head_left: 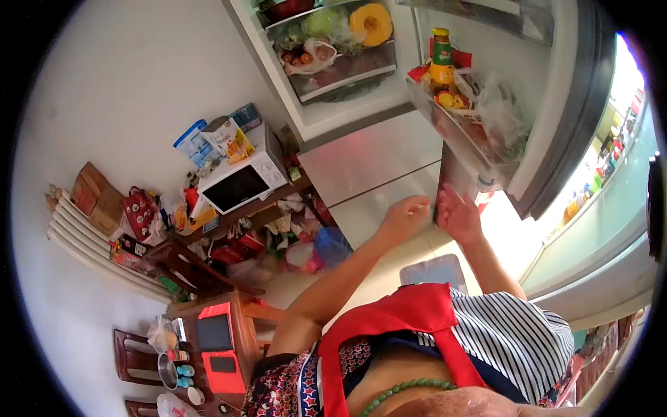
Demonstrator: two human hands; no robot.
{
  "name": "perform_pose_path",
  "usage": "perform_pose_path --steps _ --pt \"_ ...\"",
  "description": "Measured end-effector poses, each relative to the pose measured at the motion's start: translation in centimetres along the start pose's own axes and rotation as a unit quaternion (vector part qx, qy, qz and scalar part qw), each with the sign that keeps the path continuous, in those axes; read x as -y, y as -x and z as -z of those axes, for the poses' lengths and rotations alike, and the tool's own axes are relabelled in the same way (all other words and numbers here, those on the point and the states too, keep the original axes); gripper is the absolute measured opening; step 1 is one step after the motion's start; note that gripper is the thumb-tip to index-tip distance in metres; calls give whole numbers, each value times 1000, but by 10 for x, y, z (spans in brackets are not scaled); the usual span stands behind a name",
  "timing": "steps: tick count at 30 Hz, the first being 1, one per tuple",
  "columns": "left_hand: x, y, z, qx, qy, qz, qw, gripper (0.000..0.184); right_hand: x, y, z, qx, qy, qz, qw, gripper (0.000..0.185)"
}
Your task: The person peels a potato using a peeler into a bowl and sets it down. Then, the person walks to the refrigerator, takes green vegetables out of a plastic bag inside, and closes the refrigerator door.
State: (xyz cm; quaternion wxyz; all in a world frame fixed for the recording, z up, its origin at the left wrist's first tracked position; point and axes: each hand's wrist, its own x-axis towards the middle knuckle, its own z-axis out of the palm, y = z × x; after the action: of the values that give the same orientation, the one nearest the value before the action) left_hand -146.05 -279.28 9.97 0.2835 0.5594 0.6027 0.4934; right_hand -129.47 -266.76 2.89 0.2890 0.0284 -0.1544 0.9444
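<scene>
The refrigerator point(292, 104) stands with its upper door point(571, 90) swung out to the right. My left hand point(405, 214) is in front of the silver lower drawer fronts point(375, 156), its fingers curled in; whether anything small is in them I cannot make out. Beside it, below the open door, my right hand point(460, 217) has its palm partly turned up and its fingers loosely bent and apart, with no object seen in it. A bottle with a yellow cap point(441, 59) and clear plastic bags point(500, 115) sit in the door shelf. Inside, a cut pumpkin point(371, 25) lies beside bagged vegetables point(324, 24).
A white microwave point(240, 184) with packets on top stands left on a cluttered wooden table. Bags and a blue container point(332, 247) lie beneath. A grey mat point(434, 271) is on the floor. A wooden table point(240, 316) with red mats is lower left.
</scene>
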Motion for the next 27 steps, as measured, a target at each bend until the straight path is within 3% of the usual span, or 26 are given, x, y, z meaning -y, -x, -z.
perform_pose_path --steps 3,6,11,17,23,27 --pt "-11 -20 27 46 93 -2 995 34 -7 -33 -57 41 118 -33 992 48" --pt "-20 -40 46 4 210 32 977 34 -7 -63 -105 74 216 -17 974 45" --pt "-72 -59 83 -38 195 -1 980 41 6 -110 -158 97 315 9 944 41" --pt "-99 -97 121 -41 228 -15 973 38 14 -164 -201 119 338 48 932 32" --pt "-91 -152 145 -64 220 15 973 37 26 -244 -193 -5 436 99 895 24" --pt "-70 -203 162 -58 190 19 980 39 39 -304 -180 -13 450 130 883 21"
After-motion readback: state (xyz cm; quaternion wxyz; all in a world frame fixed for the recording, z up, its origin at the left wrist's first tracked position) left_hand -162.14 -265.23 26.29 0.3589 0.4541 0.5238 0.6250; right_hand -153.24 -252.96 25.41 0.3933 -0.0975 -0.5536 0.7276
